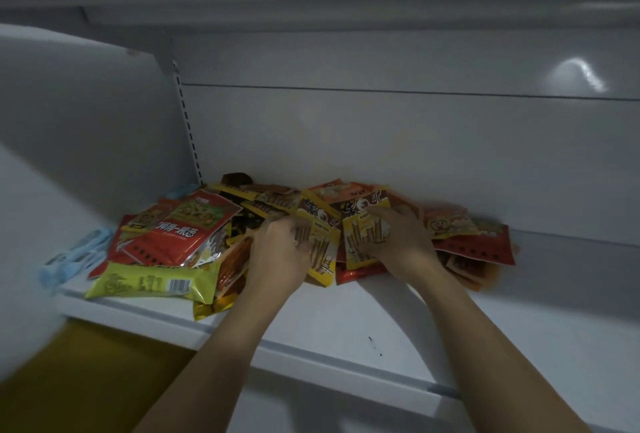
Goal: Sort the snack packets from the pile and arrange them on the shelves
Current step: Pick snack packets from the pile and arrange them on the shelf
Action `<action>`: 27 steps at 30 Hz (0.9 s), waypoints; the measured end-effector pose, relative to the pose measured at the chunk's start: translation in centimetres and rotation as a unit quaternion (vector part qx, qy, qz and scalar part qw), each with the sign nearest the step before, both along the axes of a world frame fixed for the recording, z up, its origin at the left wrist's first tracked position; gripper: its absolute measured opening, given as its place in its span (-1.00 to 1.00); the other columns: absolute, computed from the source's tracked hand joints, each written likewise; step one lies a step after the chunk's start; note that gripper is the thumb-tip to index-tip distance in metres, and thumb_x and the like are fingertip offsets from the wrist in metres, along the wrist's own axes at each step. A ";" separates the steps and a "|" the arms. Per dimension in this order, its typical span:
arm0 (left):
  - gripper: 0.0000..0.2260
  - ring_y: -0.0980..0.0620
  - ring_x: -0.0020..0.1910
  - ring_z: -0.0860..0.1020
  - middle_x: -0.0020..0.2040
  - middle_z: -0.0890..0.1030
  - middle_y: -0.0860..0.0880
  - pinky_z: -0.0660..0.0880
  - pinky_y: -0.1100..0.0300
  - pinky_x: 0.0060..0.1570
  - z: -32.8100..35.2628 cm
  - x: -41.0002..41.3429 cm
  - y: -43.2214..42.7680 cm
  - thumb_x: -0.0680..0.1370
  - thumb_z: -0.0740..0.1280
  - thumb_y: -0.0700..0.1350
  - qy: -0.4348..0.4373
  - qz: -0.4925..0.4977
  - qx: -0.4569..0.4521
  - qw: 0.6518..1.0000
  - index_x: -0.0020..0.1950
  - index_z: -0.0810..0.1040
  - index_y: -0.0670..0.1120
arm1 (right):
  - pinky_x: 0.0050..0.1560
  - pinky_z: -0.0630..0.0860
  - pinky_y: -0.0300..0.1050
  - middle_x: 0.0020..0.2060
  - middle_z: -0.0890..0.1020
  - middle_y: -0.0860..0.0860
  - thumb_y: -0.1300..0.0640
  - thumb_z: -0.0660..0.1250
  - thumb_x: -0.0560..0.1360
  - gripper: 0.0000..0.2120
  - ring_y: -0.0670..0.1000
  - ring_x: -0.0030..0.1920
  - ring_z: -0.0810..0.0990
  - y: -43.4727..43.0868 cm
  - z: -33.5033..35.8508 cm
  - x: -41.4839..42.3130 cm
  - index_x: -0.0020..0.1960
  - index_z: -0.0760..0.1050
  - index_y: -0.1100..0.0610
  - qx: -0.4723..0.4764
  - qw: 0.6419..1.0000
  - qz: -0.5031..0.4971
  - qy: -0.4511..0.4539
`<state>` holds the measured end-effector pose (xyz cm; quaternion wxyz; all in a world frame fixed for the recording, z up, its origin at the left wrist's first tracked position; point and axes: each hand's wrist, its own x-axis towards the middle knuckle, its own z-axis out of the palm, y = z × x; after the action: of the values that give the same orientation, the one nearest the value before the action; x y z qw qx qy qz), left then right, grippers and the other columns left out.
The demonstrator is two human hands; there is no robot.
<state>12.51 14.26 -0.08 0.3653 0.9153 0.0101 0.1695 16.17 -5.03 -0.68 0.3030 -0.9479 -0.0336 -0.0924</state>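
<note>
Shelf (346,321), white, spans mid frame. Pile of snack packets (273,198) sits centre, against back wall. Big red pkt (180,228) tops pile's left side, w/ lime pkt (149,285) below it. Left hand (280,249) grips yellow stick-snack pkt (320,249) at centre. Right hand (398,242), fingers spread, rests on second yellow pkt (360,242) just beside.

Big red packet (180,230), lime-green packet (149,285), yellow-brown packets (325,248), white shelf (346,325)

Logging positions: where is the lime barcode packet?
Head view, left: the lime packet lies in front of the big red packet, at the near edge of the pile.
</note>
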 end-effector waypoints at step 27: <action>-0.56 -0.01 0.03 0.56 0.12 0.59 0.00 0.59 -0.07 0.03 -3.1 -0.3 -4.4 0.45 0.52 -0.18 -0.021 -0.134 -0.199 0.971 0.22 0.52 0.20 | 0.13 0.48 -0.19 0.12 0.59 -0.10 0.23 0.44 0.49 -0.68 -0.06 0.18 0.53 -4.3 -1.6 -7.3 0.22 0.58 0.04 0.164 0.970 -0.110 -0.141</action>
<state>12.24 9.90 -3.22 0.5594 0.8136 -0.0868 0.1327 8.87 -9.30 -2.29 0.4343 -0.8607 0.0437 -0.2620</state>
